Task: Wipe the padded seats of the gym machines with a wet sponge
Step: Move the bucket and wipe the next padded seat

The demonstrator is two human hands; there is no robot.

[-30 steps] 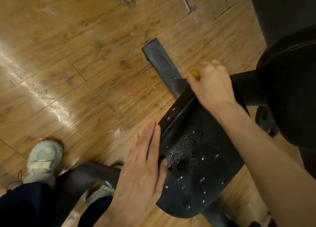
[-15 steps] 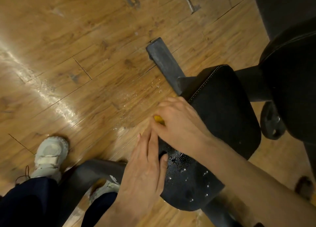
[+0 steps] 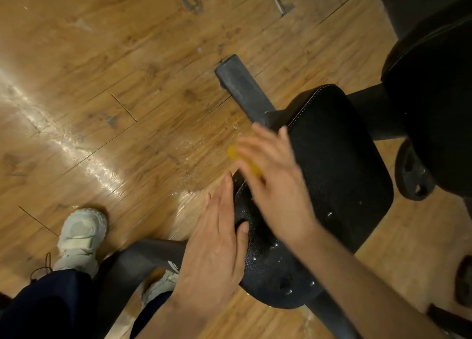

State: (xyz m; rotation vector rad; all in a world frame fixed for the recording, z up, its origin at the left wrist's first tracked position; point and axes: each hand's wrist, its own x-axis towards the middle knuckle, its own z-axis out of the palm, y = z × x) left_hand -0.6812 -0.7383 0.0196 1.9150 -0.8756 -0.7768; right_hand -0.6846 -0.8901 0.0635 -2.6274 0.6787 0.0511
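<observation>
Right hand (image 3: 274, 182) has moved since half a second ago: it sat low on the left edge of the padded seat (image 3: 339, 165) by the other hand's fingertips, now it's further up that edge, fingers reaching past it over the floor (image 3: 127, 83). A second ago it was at the seat's far end. It's motion-blurred; fingers look spread, with the yellow sponge (image 3: 245, 161) showing under them at the seat's left edge. Only a sliver of sponge is visible, so the exact hold is unclear, but it seems pressed under the fingers.

Left hand (image 3: 217, 246) unchanged: flat, fingers straight and together against the seat's near-left side, thumb on the top surface. Holds nothing.

Seat's near half carries water droplets, as before. Splashes on the floor left of the seat.

Hard to read: sponge shape and size, right fingertips (blur). Second dark pad (image 3: 434, 95) at right is cut by the frame edge. White shoe (image 3: 81, 236) at lower left; the second shoe is mostly hidden behind the frame tube (image 3: 138, 259).
</observation>
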